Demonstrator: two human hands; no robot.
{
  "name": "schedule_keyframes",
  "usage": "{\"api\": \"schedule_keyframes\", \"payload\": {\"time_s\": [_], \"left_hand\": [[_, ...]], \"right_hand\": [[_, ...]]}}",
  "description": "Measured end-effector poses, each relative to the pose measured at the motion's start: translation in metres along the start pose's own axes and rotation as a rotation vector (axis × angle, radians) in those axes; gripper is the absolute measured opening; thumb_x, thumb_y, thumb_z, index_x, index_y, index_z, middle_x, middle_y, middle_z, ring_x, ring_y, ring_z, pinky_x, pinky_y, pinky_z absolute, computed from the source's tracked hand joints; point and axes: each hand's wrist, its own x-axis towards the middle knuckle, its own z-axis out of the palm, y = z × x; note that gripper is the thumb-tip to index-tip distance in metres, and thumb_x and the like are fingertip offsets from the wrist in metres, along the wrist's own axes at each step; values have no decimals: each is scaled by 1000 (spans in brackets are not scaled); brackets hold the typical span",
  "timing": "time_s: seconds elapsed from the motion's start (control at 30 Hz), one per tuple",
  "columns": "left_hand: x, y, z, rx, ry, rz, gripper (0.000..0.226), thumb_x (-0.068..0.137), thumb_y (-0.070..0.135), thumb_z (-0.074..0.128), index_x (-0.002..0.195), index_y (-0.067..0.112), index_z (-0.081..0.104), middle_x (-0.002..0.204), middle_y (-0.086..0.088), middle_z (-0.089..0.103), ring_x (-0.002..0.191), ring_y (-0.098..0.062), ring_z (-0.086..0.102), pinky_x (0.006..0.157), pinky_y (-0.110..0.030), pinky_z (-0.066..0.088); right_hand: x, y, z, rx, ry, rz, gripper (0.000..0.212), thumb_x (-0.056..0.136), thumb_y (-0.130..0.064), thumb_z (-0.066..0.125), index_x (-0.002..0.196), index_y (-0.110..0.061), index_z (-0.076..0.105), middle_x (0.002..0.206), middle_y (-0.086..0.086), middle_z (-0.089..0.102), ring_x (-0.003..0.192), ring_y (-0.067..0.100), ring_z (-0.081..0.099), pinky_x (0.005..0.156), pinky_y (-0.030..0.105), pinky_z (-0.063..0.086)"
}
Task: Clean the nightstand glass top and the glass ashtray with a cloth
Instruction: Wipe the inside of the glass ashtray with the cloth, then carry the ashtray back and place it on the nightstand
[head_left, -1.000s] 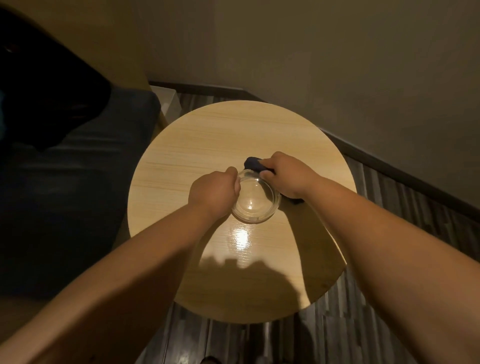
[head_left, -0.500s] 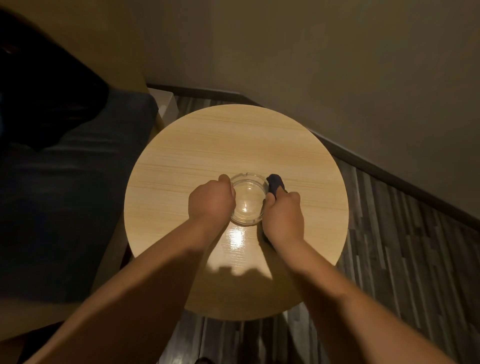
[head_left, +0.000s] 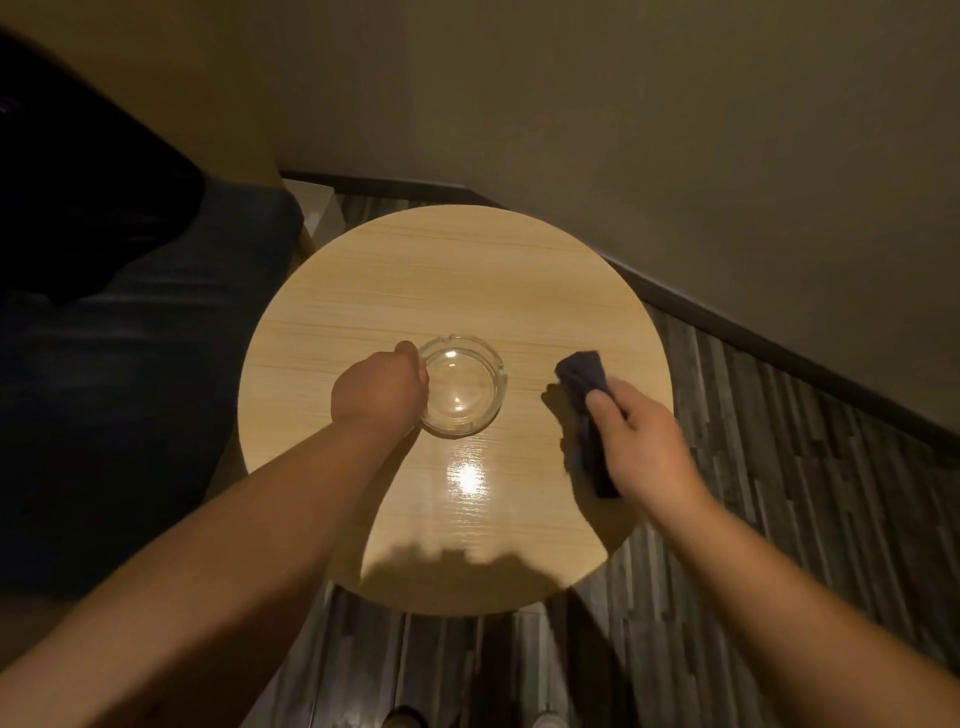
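The round nightstand top (head_left: 467, 270) is light wood-grain with a glossy sheen and a bright light reflection near its front. A clear round glass ashtray (head_left: 465, 387) sits near its centre. My left hand (head_left: 379, 389) grips the ashtray's left rim with curled fingers. My right hand (head_left: 636, 441) holds a folded dark blue cloth (head_left: 584, 376) over the right part of the top, a clear gap away from the ashtray. Whether the cloth touches the surface I cannot tell.
A dark blue upholstered seat or bed (head_left: 130, 389) lies close on the left with a black shape (head_left: 78, 182) on it. Beige walls with a dark skirting board (head_left: 779, 353) run behind and to the right. Grey plank flooring (head_left: 779, 467) surrounds the nightstand.
My right hand has pulled the cloth off the ashtray's rim and moved it right, apart from the glass. My left hand keeps its grip on the ashtray's left rim.
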Motion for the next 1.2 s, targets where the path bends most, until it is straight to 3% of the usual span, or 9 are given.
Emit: {"api": "schedule_keyframes", "payload": {"time_s": [0.17, 0.27, 0.33, 0.47, 0.67, 0.9, 1.07, 1.13, 1.2], "left_hand": [[0, 0, 2, -16, 5, -15, 33, 101, 32, 29, 104, 7, 51, 81, -11, 62, 63, -28, 50, 53, -31, 35], [-1, 0, 3, -10, 9, -16, 33, 102, 31, 28, 106, 6, 50, 80, -11, 61, 64, -28, 51, 53, -31, 36], [-1, -2, 4, -16, 12, -8, 33, 102, 31, 28, 105, 6, 50, 76, -10, 58, 63, -29, 51, 53, -31, 36], [1, -4, 5, -25, 12, 17, 33, 101, 33, 28, 105, 8, 50, 71, -6, 53, 63, -29, 52, 52, -30, 35], [1, -5, 7, -59, 40, 9, 34, 101, 36, 28, 100, 10, 50, 68, -3, 48, 61, -26, 48, 50, -30, 29], [0, -17, 2, -152, -1, 76, 41, 101, 44, 24, 100, 15, 54, 78, -4, 59, 69, -25, 52, 55, -32, 35], [-13, -35, -1, -288, -20, 161, 46, 98, 52, 27, 115, 23, 58, 105, -4, 58, 96, -23, 54, 78, -37, 44], [-22, -41, 0, -301, 2, 204, 56, 93, 59, 37, 133, 22, 47, 123, -5, 55, 112, -23, 48, 94, -41, 40], [-30, -42, 3, -324, -7, 237, 83, 80, 71, 49, 145, 23, 30, 139, -1, 45, 125, -20, 39, 103, -40, 33]], "right_hand": [[26, -4, -38, -588, 105, -479, 33, 94, -23, 54, 126, -26, 59, 119, -11, 62, 108, 10, 51, 92, 25, 37], [20, 21, -18, -858, -52, -521, 44, 85, -15, 65, 128, -20, 59, 130, 2, 60, 118, 24, 54, 103, 39, 37], [4, 45, 5, -943, -164, -496, 44, 88, -23, 63, 131, -16, 57, 136, 7, 56, 125, 30, 51, 107, 43, 34], [-11, 68, 24, -954, -144, -413, 54, 96, -47, 40, 137, -14, 50, 142, 6, 50, 134, 29, 41, 116, 44, 18], [-8, 60, 21, -953, -201, -410, 62, 96, -53, 30, 139, -13, 47, 145, 7, 47, 138, 28, 36, 117, 43, 13], [0, 28, 30, -755, -115, -482, 68, 92, -54, 45, 145, -11, 36, 153, 7, 34, 144, 27, 22, 118, 39, 3], [27, 0, 47, -655, -232, -471, 92, 83, -64, 55, 150, -12, 19, 156, 7, 25, 143, 23, 21, 118, 41, 18], [39, -6, 52, -643, -285, -464, 102, 75, -66, 64, 148, -13, 18, 153, 7, 30, 139, 23, 28, 115, 41, 26], [50, -9, 57, -643, -334, -456, 115, 65, -67, 71, 149, -14, 14, 154, 6, 28, 138, 22, 28, 115, 40, 25]]}}
